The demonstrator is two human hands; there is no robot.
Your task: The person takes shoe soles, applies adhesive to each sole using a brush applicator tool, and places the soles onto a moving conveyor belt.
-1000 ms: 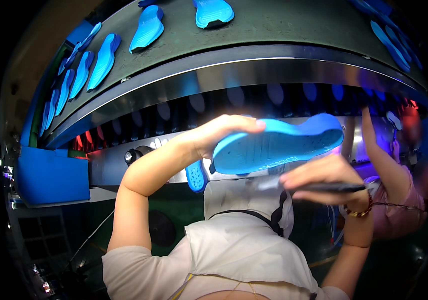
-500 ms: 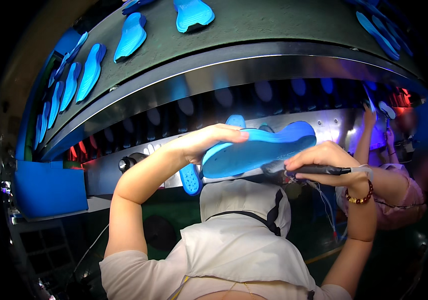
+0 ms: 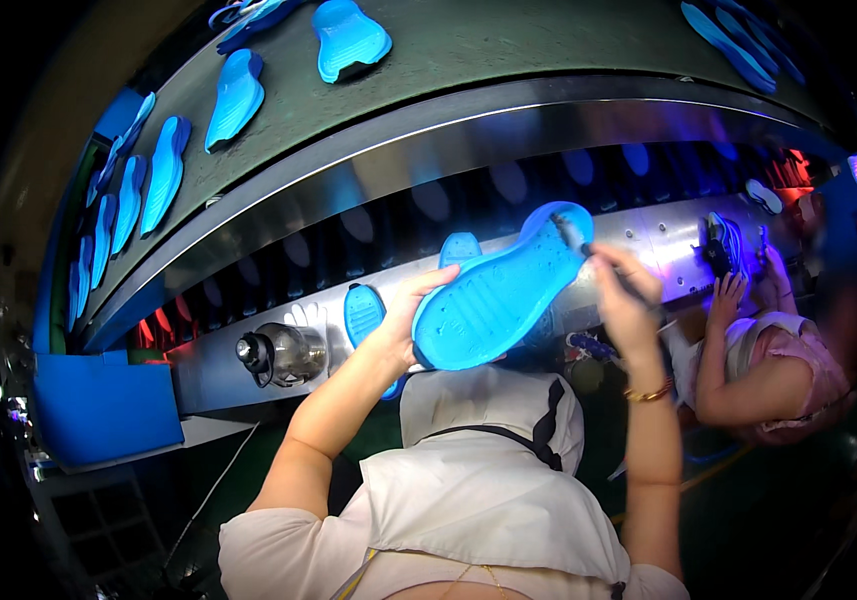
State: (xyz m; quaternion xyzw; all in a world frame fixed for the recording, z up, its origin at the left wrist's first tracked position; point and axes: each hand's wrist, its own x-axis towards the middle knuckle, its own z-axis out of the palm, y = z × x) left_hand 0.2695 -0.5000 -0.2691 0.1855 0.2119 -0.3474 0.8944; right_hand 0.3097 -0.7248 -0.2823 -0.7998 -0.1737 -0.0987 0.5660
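While the left hand (image 3: 410, 312) grips the sole (image 3: 493, 300), which slants up-right, the right hand (image 3: 628, 302) holds a brush (image 3: 572, 237) seemingly touching the far end.

Both our arms reach from the near side toward the far. Left arm (image 3: 343, 405): elbow bent outward, forearm slanting far and right. Left hand (image 3: 410, 315): gripping, one digit stretched to the right, the others mostly hidden. Right arm (image 3: 655, 450): nearly straight toward the far side, the forearm leaning slightly left. Right hand (image 3: 628, 295): fingers bunched in a pinch pointing far-left, a bit blurred. We have our hands well apart, roughly level in depth.
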